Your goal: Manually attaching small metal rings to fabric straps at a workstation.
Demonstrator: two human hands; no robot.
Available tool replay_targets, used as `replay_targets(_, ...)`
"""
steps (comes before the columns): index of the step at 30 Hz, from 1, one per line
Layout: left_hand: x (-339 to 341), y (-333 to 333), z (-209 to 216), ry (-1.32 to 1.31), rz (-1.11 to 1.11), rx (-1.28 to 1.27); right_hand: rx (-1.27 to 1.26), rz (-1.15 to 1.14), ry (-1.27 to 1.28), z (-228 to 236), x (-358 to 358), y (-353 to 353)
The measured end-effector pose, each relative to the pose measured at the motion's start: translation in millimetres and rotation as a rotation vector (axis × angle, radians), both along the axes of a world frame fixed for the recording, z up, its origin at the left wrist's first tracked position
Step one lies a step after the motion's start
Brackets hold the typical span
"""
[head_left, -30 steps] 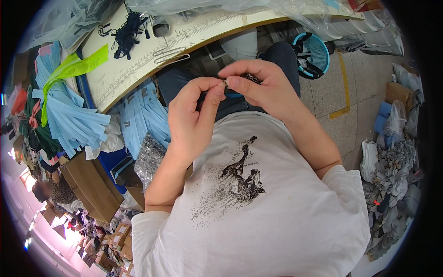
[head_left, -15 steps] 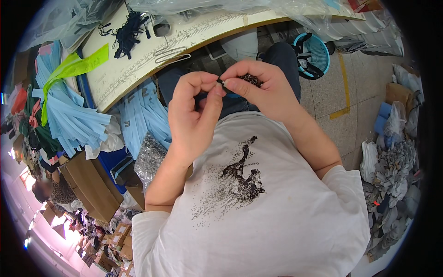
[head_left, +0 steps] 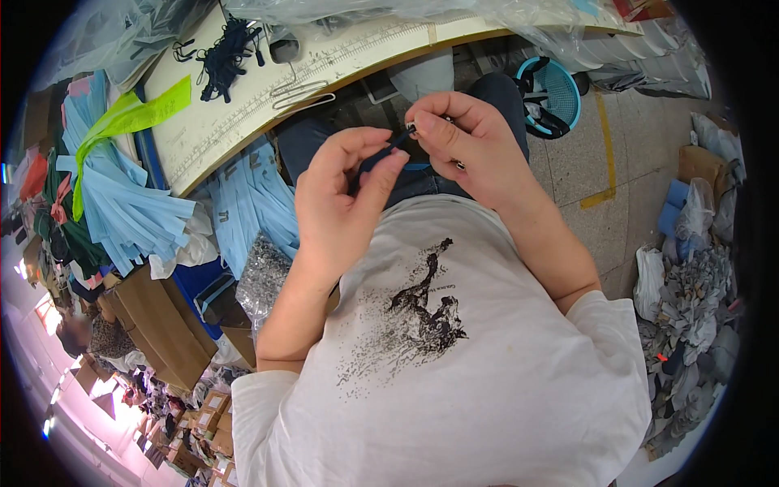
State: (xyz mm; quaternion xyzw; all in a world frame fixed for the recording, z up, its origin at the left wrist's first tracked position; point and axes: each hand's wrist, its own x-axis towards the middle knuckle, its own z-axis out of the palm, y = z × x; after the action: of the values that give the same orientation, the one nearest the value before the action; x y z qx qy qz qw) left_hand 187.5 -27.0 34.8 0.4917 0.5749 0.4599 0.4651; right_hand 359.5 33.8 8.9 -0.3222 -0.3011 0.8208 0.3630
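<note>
My left hand (head_left: 341,203) pinches a thin dark cord (head_left: 381,154) between thumb and fingers, in front of my chest. My right hand (head_left: 462,146) holds the cord's other end, where a small silvery metal tip (head_left: 411,127) shows at my fingertips. Both hands are close together above my lap, just below the edge of the worktable (head_left: 243,105). Most of the cord is hidden inside my fingers.
On the worktable lie a bundle of dark cords (head_left: 227,49), wire clips (head_left: 300,93) and a printed ruler strip. Light blue fabric pieces (head_left: 122,203) and a lime green strip (head_left: 130,118) hang at the left. A teal basket (head_left: 556,93) stands on the floor; scraps (head_left: 690,292) pile at right.
My hands have stayed together in front of me. The left thumb has moved up along the cord, and the metal tip now shows at the right fingertips.
</note>
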Motion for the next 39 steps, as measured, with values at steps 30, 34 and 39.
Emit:
replay_targets(30, -36.9, 4.1, -13.6, -0.617, 0.051, -0.030, -0.049, -0.072, 0.094, -5.2, 6.2, 4.5)
replay_targets(34, -11.6, 12.9, 1.5, 0.010, 0.050, 0.110, -0.031, -0.035, 0.076, -2.0, 4.3, 2.7)
replay_targets(39, -0.8, 17.3, -3.6, 0.232, -0.008, 0.154, 0.007, -0.029, 0.060, 0.7, 4.4, 1.2)
